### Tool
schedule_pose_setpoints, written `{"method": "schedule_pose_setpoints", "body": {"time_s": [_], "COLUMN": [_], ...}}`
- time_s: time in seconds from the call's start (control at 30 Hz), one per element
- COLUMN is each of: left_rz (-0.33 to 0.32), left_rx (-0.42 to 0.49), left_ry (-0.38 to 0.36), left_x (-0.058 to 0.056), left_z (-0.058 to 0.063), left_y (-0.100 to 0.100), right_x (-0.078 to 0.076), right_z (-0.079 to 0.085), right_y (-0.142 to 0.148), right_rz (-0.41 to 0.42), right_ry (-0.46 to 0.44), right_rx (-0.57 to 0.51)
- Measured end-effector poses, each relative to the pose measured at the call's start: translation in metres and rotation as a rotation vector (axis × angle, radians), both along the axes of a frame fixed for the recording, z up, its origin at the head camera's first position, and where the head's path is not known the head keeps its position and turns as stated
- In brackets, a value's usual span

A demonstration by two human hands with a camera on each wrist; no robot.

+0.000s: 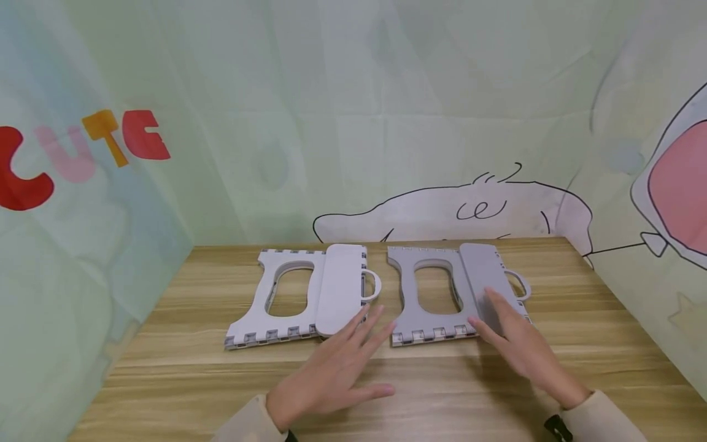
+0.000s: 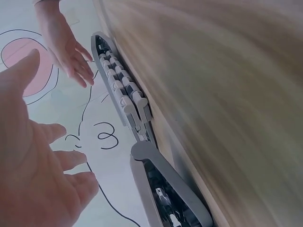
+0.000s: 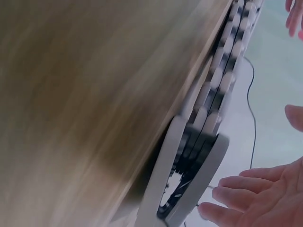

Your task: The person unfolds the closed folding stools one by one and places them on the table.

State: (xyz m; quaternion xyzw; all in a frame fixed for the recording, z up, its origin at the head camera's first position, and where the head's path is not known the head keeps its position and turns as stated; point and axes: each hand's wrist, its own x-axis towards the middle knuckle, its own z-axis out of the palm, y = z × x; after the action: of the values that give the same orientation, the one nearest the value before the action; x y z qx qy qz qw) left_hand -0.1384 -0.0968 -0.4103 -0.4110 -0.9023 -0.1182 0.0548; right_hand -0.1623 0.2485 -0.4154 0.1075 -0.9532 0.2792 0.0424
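Two folded step stools lie flat side by side on the wooden table. The left stool [image 1: 342, 285] is whitish, the right stool [image 1: 483, 267] greyer; each has an oval opening, a wide panel and a loop handle on its right side. My left hand [image 1: 331, 374] is spread with straight fingers over the near right corner of the left stool, holding nothing. Fingers extended, my right hand [image 1: 521, 347] hovers over the panel of the right stool and partly covers it. From the side, the right wrist view shows a gap between that hand [image 3: 265, 194] and the stool's hinged edge [image 3: 220, 90].
The wood-grain table [image 1: 431, 399] reaches back to a pale green printed cloth [image 1: 342, 123] hung behind it and at both sides. Cartoon outlines and coloured letters [image 1: 102, 132] decorate the cloth.
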Motion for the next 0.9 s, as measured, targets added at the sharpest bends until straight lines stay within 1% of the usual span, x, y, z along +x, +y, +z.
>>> {"method": "schedule_pose_setpoints", "body": {"time_s": [0.13, 0.3, 0.4, 0.57, 0.73, 0.9], "left_rz": [-0.036, -0.085, -0.092, -0.094, -0.099, -0.102], "left_rx": [0.013, 0.006, -0.01, -0.02, -0.033, -0.047], "left_ry": [-0.021, -0.014, -0.016, -0.068, -0.1, -0.113], "left_x": [-0.003, -0.008, -0.011, -0.016, -0.021, -0.026], "left_z": [0.001, 0.0, 0.0, 0.0, -0.001, -0.004], "left_y": [0.005, 0.012, 0.017, 0.026, 0.034, 0.041], "right_x": [-0.006, -0.015, -0.021, -0.028, -0.037, -0.044], "right_z": [0.002, 0.002, 0.002, 0.002, 0.004, 0.005], "right_y": [0.01, 0.023, 0.03, 0.041, 0.049, 0.059], "right_rz": [-0.035, -0.071, -0.077, -0.096, -0.14, -0.17], "right_ry": [-0.02, -0.014, 0.007, 0.017, -0.01, -0.053], "right_rx": [-0.036, -0.077, -0.079, -0.062, -0.036, -0.053]}}
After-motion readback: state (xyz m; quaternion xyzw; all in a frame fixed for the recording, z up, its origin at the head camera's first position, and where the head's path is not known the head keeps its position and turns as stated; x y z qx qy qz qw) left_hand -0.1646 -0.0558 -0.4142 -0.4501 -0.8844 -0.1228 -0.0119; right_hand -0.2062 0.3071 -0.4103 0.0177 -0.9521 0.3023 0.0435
